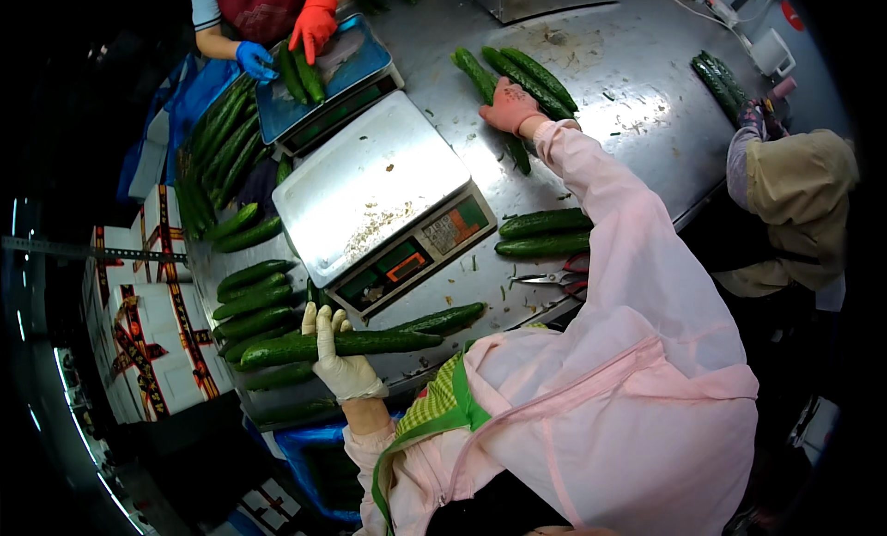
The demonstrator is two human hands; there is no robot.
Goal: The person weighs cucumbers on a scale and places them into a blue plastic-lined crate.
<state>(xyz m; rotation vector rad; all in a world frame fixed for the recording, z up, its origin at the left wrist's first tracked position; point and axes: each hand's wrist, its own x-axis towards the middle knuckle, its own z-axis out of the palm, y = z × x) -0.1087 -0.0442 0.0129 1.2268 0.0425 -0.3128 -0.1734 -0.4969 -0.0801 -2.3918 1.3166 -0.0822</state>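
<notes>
"So, which hand is nearer the slanting cucumber (473,74)?"
"The right hand (509,106), over it on the desk (647,148); long axis runs away-left. Whether those fingers grip, I cannot tell."
"And the left hand (346,365)?"
"Fingers clasping a crosswise cucumber (390,341)."

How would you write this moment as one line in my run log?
left hand: holds cucumber | right hand: on farther cucumbers | scale: debris on top | scissors: on table
</notes>
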